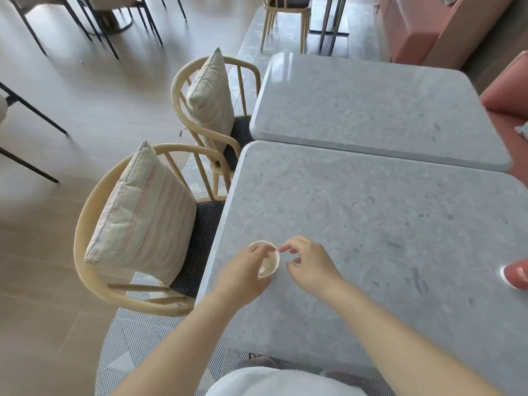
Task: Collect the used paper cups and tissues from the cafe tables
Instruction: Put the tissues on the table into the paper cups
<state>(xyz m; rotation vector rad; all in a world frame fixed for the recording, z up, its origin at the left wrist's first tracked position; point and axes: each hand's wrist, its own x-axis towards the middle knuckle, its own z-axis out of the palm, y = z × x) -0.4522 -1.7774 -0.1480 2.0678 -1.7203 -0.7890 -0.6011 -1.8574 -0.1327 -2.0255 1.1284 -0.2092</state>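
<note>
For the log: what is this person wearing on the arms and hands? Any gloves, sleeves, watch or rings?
Both forearms are bare as far as the frame shows, with no sleeves visible. The left hand and right hand wear no gloves; no watch, bracelet or ring shows. A white top shows at the bottom edge.

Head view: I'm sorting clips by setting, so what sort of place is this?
Likely a cafe seating area: grey tables set end to end, cushioned wooden chairs beside them, a paper cup in the left hand.
</note>
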